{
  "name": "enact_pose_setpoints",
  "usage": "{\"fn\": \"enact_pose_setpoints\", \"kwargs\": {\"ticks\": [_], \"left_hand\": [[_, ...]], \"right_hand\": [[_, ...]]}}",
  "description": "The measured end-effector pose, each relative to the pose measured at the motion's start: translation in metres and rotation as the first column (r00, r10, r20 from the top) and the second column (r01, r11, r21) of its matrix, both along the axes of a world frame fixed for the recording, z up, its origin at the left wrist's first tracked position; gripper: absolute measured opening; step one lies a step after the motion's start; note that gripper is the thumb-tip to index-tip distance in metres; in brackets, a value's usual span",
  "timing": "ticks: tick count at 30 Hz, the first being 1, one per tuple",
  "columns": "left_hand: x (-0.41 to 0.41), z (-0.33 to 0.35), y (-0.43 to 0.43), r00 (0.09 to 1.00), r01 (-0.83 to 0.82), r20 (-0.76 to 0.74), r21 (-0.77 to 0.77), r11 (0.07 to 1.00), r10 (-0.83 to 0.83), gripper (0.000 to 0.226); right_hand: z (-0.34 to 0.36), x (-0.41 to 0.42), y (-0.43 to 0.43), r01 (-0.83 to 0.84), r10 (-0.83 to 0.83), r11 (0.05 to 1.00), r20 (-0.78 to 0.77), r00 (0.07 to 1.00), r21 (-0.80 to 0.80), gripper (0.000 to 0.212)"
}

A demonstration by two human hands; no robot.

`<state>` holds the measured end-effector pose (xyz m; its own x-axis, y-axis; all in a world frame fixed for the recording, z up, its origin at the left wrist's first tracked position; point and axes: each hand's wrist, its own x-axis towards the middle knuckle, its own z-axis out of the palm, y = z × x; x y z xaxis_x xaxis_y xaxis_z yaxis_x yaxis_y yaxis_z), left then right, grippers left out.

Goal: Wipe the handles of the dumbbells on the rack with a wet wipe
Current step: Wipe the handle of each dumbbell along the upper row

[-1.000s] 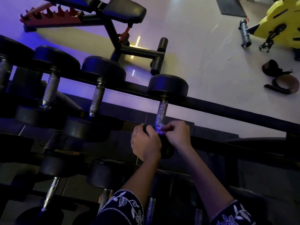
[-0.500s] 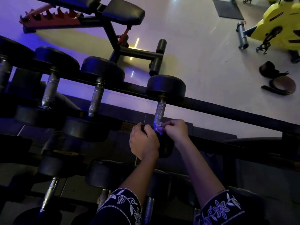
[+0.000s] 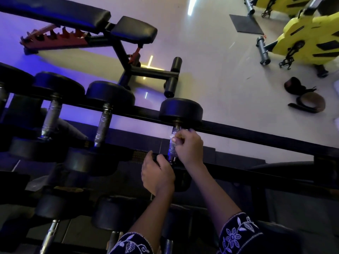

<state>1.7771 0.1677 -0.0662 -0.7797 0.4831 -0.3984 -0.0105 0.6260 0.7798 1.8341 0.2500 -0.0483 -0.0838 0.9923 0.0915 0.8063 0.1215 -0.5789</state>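
Observation:
A black dumbbell (image 3: 180, 110) lies across the top rails of the rack (image 3: 256, 136), rightmost in its row. Its knurled metal handle (image 3: 172, 153) runs toward me. My right hand (image 3: 189, 147) is closed around the upper part of that handle, with a small white wet wipe (image 3: 172, 138) pinched against the metal. My left hand (image 3: 157, 174) grips the near black head of the same dumbbell, which it mostly hides. Two more dumbbells (image 3: 110, 97) with bare metal handles lie to the left.
A lower rack row holds further dumbbells (image 3: 49, 208). Beyond the rack stands a black adjustable bench (image 3: 132, 32) with a red toothed bracket. Yellow exercise bikes (image 3: 308, 44) and a coiled belt (image 3: 310, 103) sit on the pale floor at right.
My right hand slid with the wipe from the near end of the handle up to its far end by the outer head. My left hand stayed on the near head.

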Motion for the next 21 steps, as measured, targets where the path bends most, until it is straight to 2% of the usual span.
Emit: {"fn": "enact_pose_setpoints", "kwargs": {"ticks": [3,6,9,12,13,16,18,21], "left_hand": [[0.0,0.0,0.0,1.0,-0.004,-0.005,0.005,1.0,0.004,0.07],[0.001,-0.001,-0.001,1.0,-0.015,0.003,0.017,1.0,0.015,0.072],[0.001,0.001,0.001,1.0,-0.021,0.011,0.003,1.0,0.021,0.072],[0.001,0.004,0.0,0.999,-0.038,0.006,0.003,0.999,0.038,0.071],[0.001,0.005,0.0,0.999,-0.036,0.006,0.006,0.999,0.036,0.071],[0.002,0.008,0.0,1.0,-0.021,-0.005,0.002,1.0,0.021,0.068],[0.001,0.009,0.001,1.0,-0.017,-0.009,-0.009,1.0,0.017,0.066],[0.001,0.011,0.003,1.0,0.001,-0.019,-0.04,0.999,-0.002,0.066]], "right_hand": [[-0.007,-0.003,-0.006,-0.171,0.172,0.985,0.066,0.983,-0.016,0.011],[-0.016,0.004,-0.011,-0.283,0.286,0.948,0.004,0.958,-0.146,0.016],[-0.014,-0.001,0.004,-0.253,0.256,0.966,0.078,0.963,-0.054,0.016],[-0.009,-0.014,0.017,-0.127,0.125,0.992,0.059,0.99,0.021,0.014],[-0.011,-0.016,0.016,-0.128,0.127,0.991,0.064,0.99,0.028,0.014],[-0.022,-0.012,0.002,-0.277,0.275,0.961,0.118,0.954,0.004,0.015],[-0.022,-0.001,-0.007,-0.322,0.323,0.946,0.047,0.945,-0.03,0.016],[-0.017,0.006,0.004,-0.264,0.263,0.964,-0.038,0.964,-0.016,0.019]]}}
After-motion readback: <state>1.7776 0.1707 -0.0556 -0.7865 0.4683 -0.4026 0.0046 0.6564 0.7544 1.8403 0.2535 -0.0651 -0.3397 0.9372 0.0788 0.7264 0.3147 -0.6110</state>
